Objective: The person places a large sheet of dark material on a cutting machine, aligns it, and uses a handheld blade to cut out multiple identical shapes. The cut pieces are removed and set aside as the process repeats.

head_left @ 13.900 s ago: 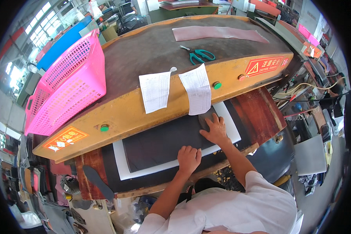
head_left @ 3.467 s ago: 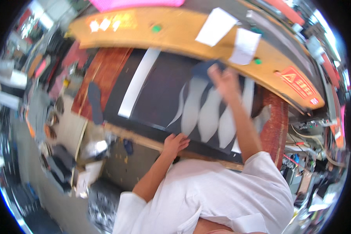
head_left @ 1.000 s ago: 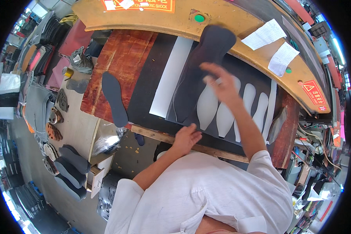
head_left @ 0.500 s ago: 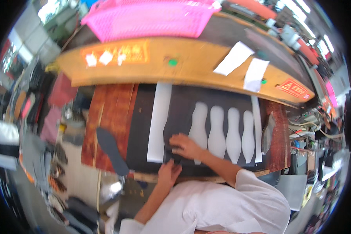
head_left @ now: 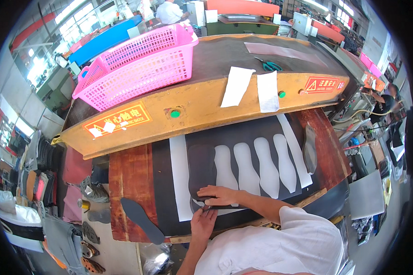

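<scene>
A black sheet (head_left: pixel 293 187) lies on the table with several sole-shaped cut-outs, white showing through them. Left of the cut-outs is a dark sole-shaped piece (head_left: pixel 200 165), overlapping a white strip (head_left: pixel 180 183). Close to my body, my right hand (head_left: pixel 219 195) lies across the near end of that piece, fingers stretched out to the left. My left hand (head_left: pixel 203 222) is just below, its fingers pinched at the piece's near edge; what lies between the fingertips is partly hidden. A thin white crescent shows beside this edge.
Beyond the sheet a yellow machine beam (head_left: pixel 206 96) spans the table. On top stand a pink basket (head_left: pixel 144 68) and green-handled scissors (head_left: pixel 270 65). A loose dark insole (head_left: pixel 142 221) lies at the left, a grey curved piece (head_left: pixel 310 149) at the right.
The view has swung upward and shows more of the machine top and room. Both hands stay at the dark piece's near end, where a white crescent now shows.
</scene>
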`<state>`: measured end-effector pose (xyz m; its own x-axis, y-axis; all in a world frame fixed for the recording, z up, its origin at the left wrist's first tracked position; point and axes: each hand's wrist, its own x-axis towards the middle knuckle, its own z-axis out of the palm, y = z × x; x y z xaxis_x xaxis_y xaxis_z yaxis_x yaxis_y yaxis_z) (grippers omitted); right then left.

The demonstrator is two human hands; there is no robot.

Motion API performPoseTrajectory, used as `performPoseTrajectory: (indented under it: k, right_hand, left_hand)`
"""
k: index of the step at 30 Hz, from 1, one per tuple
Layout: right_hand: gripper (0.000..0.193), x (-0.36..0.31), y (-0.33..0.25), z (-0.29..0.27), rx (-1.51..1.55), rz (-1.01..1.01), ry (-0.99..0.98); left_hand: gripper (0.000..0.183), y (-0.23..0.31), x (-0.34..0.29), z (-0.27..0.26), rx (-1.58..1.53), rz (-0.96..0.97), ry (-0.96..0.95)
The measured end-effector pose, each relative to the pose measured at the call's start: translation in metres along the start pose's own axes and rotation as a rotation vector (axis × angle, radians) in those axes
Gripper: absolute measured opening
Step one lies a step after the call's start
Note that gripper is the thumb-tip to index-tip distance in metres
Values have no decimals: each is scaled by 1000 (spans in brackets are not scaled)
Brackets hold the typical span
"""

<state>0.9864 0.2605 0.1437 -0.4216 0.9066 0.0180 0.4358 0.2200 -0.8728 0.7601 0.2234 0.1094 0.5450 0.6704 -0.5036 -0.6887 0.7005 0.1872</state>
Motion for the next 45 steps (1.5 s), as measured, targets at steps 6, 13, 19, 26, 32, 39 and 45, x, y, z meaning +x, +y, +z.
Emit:
performPoseTrajectory:
  k: [6, 13, 19, 26, 32, 39, 45]
  right_hand:
    - [96, -3, -10, -10, -225, -94, -177]
    - [68, 12, 7, -3, -238, -35, -134]
    - [40, 27, 13, 8, -557, -170, -3]
    - [42, 36, -65, -148, 102, -39, 986]
    - [29, 33, -116, -196, 474, -260, 1272]
    - [39, 51, -88, -286, 307, -114, 1405]
    - [44, 40, -130, -340, -719, -24, 1394]
  left_hand:
    - [26, 2, 2, -9, 106, -30, -16]
    - [23, 0, -4, -11, 202, 38, 15]
    - [28, -2, -1, -15, 502, 34, 254]
    - [37, -2, -1, -16, 625, 60, 251]
    - [32, 0, -4, -4, 708, 23, 271]
    - [34, 1, -8, -6, 783, 18, 303]
    - [39, 14, -20, 7, 920, -100, 308]
